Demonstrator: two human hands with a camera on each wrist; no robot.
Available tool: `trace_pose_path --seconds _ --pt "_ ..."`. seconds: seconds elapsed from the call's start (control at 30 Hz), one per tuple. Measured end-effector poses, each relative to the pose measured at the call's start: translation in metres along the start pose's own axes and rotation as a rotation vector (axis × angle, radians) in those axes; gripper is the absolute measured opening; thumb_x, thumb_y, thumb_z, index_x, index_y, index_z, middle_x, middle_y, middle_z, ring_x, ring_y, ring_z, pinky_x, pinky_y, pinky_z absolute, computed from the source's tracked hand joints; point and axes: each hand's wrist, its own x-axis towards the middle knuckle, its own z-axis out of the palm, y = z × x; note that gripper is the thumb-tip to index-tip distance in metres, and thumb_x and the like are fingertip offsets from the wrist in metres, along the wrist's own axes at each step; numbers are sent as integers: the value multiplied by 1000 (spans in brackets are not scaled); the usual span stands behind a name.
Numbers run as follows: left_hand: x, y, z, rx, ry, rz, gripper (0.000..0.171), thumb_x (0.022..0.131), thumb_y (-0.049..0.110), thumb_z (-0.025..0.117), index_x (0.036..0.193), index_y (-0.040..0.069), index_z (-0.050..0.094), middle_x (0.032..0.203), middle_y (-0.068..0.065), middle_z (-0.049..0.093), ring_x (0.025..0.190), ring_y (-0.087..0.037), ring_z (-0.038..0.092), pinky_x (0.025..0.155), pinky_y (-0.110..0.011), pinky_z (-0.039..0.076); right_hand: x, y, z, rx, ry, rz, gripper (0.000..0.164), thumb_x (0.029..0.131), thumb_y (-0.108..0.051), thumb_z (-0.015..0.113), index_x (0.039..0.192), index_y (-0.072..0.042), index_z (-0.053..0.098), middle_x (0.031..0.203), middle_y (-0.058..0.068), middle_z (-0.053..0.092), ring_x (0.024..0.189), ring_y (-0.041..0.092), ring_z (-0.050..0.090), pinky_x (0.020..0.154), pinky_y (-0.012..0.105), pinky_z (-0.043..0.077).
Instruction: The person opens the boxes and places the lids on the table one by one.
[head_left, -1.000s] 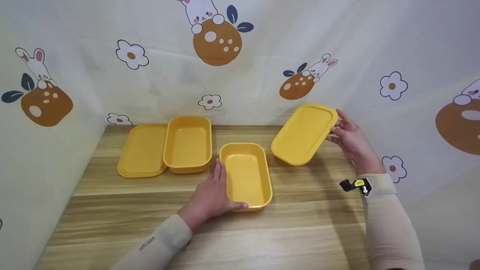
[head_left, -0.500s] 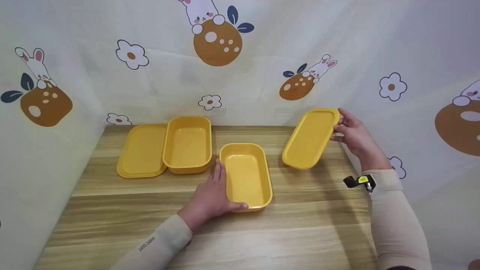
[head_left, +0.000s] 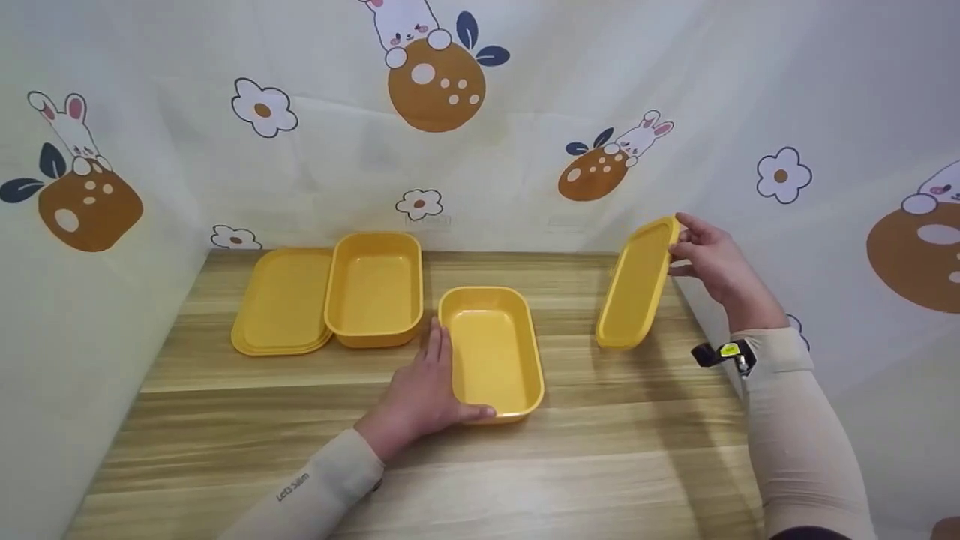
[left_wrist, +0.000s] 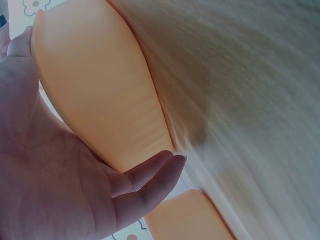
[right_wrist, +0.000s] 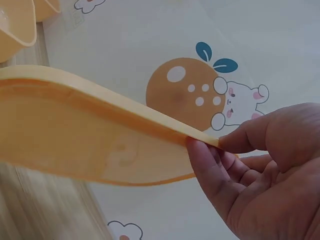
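Observation:
An uncovered yellow rectangular food container (head_left: 491, 356) stands at the table's middle. My left hand (head_left: 420, 394) lies against its near left corner, fingers straight along the left side and thumb on the front rim. The left wrist view shows the container's outer wall (left_wrist: 100, 85) beside my palm and the other fingers (left_wrist: 150, 185) close to its far end. Raised at the right is a yellow lid (head_left: 637, 285), steeply tilted. My right hand (head_left: 716, 262) pinches its far right edge between thumb and fingers, as the right wrist view of the lid (right_wrist: 90, 140) confirms.
A second yellow container (head_left: 375, 289) stands uncovered at the back left, overlapping another yellow lid (head_left: 285, 300) lying flat on the wooden table (head_left: 300, 390). Printed fabric walls (head_left: 315, 172) border the table at the back and both sides.
My right hand has carried the lid to the right, turning it so that it now shows nearly edge-on. The left hand and the container under it have stayed in place.

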Motion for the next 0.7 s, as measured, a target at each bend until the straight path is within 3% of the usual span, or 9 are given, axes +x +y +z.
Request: trace_pose_path --seconds 0.17,0.27,0.53,0.7 --pt "1 -1 2 -6 17 3 155 74 87 83 169 -14 16 179 -35 7 141 -53 55 98 -62 59 0 0 0 -3 12 -13 65 110 -2 57 170 5 32 117 7 65 97 14 72 84 26 65" --pt "1 0 2 -10 17 5 155 74 87 83 170 -14 16 179 -35 7 142 -53 55 98 -62 60 -1 1 1 0 15 -20 60 110 -2 56 166 9 38 113 5 70 96 15 73 83 26 64" --pt "0 0 1 -11 18 11 155 74 88 82 169 -15 16 178 -36 6 143 -53 53 98 -63 59 1 2 3 -12 83 -26 62 106 -6 60 166 1 46 109 6 71 88 14 69 77 27 65" --pt "0 -1 1 -9 18 11 155 74 87 83 169 -15 16 178 -36 7 141 -54 55 97 -62 60 4 2 7 -31 124 -26 63 103 -6 58 164 2 48 103 2 74 77 11 66 68 25 62"
